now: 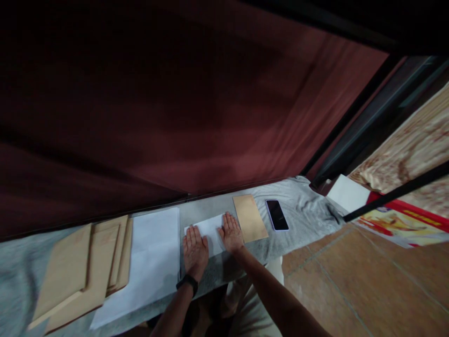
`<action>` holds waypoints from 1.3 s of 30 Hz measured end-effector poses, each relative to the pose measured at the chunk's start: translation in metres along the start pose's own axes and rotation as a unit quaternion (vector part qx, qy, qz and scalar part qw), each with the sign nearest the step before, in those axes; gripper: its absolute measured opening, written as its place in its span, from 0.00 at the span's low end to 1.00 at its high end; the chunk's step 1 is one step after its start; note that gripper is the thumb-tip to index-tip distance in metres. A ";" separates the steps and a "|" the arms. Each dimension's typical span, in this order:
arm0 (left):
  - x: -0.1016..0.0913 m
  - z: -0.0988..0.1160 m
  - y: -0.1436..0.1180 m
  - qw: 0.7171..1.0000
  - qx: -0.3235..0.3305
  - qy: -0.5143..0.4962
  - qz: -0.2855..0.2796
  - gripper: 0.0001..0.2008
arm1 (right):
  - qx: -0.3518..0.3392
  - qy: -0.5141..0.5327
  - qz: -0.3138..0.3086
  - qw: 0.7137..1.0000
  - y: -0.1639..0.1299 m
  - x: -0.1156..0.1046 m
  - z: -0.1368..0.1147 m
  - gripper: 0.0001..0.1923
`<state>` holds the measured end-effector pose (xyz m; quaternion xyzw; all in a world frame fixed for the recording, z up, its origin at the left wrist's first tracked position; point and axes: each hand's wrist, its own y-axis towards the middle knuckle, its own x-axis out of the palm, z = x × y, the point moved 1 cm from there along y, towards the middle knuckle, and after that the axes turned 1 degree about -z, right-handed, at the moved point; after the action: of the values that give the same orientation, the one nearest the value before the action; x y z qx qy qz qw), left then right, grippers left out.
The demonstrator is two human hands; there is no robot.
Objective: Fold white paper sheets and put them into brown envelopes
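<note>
A small white sheet of paper (213, 232), which looks folded, lies on the grey cloth in front of me. Flat on its left end rests my left hand (195, 250), fingers stretched out, with a dark band on the wrist. My right hand (231, 234) presses flat on the right end, its thumb spread toward the middle. Just right of that hand lies a brown envelope (250, 218). Left of my left hand is a stack of large white paper (156, 252). Neither hand grips anything.
Several brown envelopes (68, 267) overlap the white stack's left side. A phone (277, 215) lies at the right on the grey cloth (301, 201). Behind the narrow surface rises a dark red panel (210, 117). A red and yellow box (403, 222) stands at far right above the tiled floor (333, 290).
</note>
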<state>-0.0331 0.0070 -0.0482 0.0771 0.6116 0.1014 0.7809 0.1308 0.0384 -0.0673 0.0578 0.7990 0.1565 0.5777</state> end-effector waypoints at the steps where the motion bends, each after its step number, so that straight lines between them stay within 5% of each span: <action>1: 0.000 0.000 0.000 1.000 0.001 0.000 0.003 0.31 | 0.003 -0.003 0.003 1.000 0.000 0.000 0.000 0.30; 5: 0.003 -0.001 -0.001 1.000 0.009 0.002 0.005 0.30 | 0.002 -0.012 0.005 1.000 0.002 -0.002 -0.012 0.29; 11: 0.003 -0.003 -0.002 1.000 0.013 0.014 -0.012 0.29 | -0.103 0.023 -0.044 0.993 0.000 0.001 -0.040 0.26; 26: 0.001 -0.009 -0.009 1.000 0.012 0.001 0.006 0.31 | -0.021 -0.016 -0.025 0.999 -0.009 -0.006 -0.003 0.32; 35: 0.010 0.038 -0.006 0.996 0.057 -0.043 -0.060 0.30 | -0.034 -0.010 -0.007 0.999 -0.011 0.000 0.000 0.31; 39: 0.011 0.019 -0.008 0.997 0.056 -0.034 -0.044 0.31 | -0.034 -0.019 0.002 0.999 -0.011 0.001 0.000 0.31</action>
<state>-0.0118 0.0018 -0.0558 0.0973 0.5926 0.0294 0.7991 0.1313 0.0279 -0.0720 0.0424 0.7822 0.1838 0.5938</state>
